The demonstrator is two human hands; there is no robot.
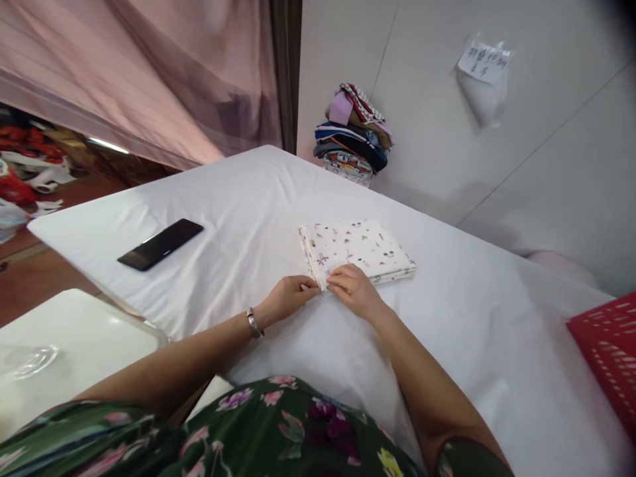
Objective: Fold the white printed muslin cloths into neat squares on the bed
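Observation:
A folded white cloth (pixel 355 248) with a small scattered print lies flat on the white-covered table. At its near left corner, my left hand (pixel 291 296), with a bracelet on the wrist, pinches the edge between thumb and fingers. My right hand (pixel 354 289) is just beside it, its fingers pressed together on the cloth's near edge by the same corner. The fingertips of both hands are close to each other. The folded layers show along the left and near sides of the cloth.
A black phone (pixel 161 244) lies on the table (pixel 233 218) at left. Folded clothes (pixel 352 136) are stacked beyond the far edge by the wall. A red basket (pixel 609 351) stands at right, a white surface (pixel 84 331) at lower left. A pink curtain (pixel 163 73) hangs behind.

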